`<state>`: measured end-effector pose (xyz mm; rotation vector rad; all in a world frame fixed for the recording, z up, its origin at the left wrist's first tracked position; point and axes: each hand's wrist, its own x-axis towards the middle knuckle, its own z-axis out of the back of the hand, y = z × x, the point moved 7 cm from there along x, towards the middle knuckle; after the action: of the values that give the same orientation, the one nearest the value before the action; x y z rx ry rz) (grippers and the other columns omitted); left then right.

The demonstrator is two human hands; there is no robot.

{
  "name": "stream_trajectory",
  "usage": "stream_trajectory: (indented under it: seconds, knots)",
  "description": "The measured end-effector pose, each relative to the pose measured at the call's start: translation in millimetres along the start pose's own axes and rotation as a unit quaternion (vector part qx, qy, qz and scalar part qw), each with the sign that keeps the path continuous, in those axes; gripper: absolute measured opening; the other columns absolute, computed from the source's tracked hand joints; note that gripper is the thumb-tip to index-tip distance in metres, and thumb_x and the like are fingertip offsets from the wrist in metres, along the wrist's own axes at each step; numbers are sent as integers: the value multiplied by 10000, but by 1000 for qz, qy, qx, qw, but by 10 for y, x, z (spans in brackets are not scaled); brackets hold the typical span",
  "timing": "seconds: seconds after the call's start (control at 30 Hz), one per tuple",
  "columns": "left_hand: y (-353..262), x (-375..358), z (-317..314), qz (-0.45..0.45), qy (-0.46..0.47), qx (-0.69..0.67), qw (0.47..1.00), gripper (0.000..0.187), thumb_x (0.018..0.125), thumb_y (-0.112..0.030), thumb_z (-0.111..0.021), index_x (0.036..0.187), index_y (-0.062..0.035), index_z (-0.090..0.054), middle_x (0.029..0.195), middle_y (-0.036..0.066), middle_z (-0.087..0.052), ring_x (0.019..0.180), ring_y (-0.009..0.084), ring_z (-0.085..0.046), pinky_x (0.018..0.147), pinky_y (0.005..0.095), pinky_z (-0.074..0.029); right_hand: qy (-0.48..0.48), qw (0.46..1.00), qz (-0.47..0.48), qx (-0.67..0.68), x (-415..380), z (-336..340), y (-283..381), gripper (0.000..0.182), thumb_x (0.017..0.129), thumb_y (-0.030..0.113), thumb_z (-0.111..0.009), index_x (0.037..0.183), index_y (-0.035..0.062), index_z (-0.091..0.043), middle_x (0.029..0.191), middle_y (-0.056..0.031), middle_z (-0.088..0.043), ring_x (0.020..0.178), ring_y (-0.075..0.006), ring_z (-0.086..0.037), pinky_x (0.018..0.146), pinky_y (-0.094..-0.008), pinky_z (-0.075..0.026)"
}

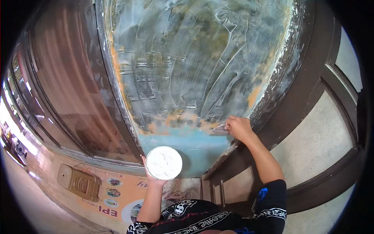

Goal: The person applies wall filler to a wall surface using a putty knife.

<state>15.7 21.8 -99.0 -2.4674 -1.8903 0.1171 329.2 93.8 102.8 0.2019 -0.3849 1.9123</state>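
Note:
My left hand (154, 181) is wrapped around the lower left side of a round white tub (181, 167), held up in front of the wall. White paste (163, 160) fills it, its surface uneven. Closed around the handle of a putty knife (219, 131) is my right hand (238, 127), at the right side of the wall panel (183, 78). The blade points left and lies at the wall surface, just above a pale turquoise band (187, 146). Thin white smears and ridges cover the grey panel above, with orange patches along its edges.
Dark wooden frames border the panel on both sides, with a brown-tinted glass pane (66, 58) at left and a panelled door (311, 128) at right. A brown plastic stool (80, 181) lies by a printed banner (117, 195) on the floor at lower left.

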Motion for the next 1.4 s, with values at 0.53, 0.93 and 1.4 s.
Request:
stream_trajectory:
  seconds: [0.53, 0.93, 1.4]
  knots:
    - [33, 122, -58, 30, 1, 28, 999, 820, 869, -763, -438, 1390, -137, -535, 1396, 123, -563, 1249, 403, -536, 1012, 668, -411, -45, 999, -27, -10, 41, 614, -312, 181, 835, 264, -711, 829, 99, -636, 896, -68, -627, 808, -339, -658, 704, -457, -526]
    - [162, 259, -286, 42, 47, 70, 996, 878, 882, -767, -421, 1399, -62, -510, 1378, 154, -571, 1235, 380, -557, 1042, 564, -445, -276, 955, -106, 13, 176, 2513, -856, 181, 841, 203, -727, 892, 42, -664, 885, -132, -651, 843, -352, -642, 713, -429, -488]
    - [201, 132, -372, 39, 47, 32, 998, 837, 899, -730, -433, 1399, -63, -512, 1378, 153, -575, 1234, 371, -565, 1048, 541, -452, -346, 927, -141, -19, 209, 2780, -1303, 230, 861, 286, -729, 907, 66, -684, 882, -123, -670, 794, -325, -640, 710, -381, -491]
